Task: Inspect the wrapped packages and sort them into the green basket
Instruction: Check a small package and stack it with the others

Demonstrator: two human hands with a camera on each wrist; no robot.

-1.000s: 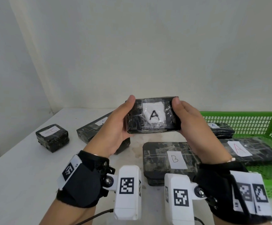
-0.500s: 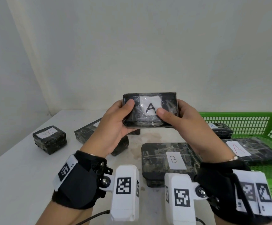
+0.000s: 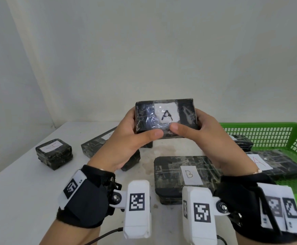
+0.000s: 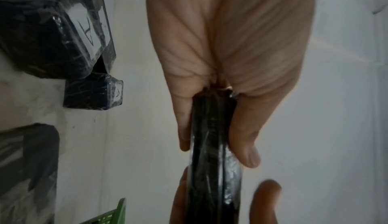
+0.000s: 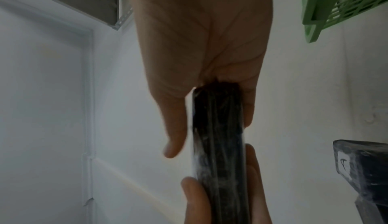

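Observation:
A black wrapped package [image 3: 165, 117] with a white "A" label is held up above the table, label facing me. My left hand [image 3: 135, 131] grips its left end, thumb across the front lower edge. My right hand [image 3: 195, 128] grips the right end the same way. In the left wrist view the package [image 4: 212, 144] shows edge-on between thumb and fingers; the right wrist view shows the package [image 5: 218, 144] likewise. The green basket [image 3: 268, 137] stands at the right with an "A" package [image 3: 282, 165] and another package [image 3: 241, 142] inside.
On the white table [image 3: 20, 191] lie a large "B" package [image 3: 184, 174] in front of me, a small cube package [image 3: 53, 152] at the left, and a long package [image 3: 98, 144] partly behind my left hand. A bare wall rises behind the table.
Both hands raised the "A" package a little and tilted its labelled face toward me. The thumbs slid from the ends onto the front lower edge.

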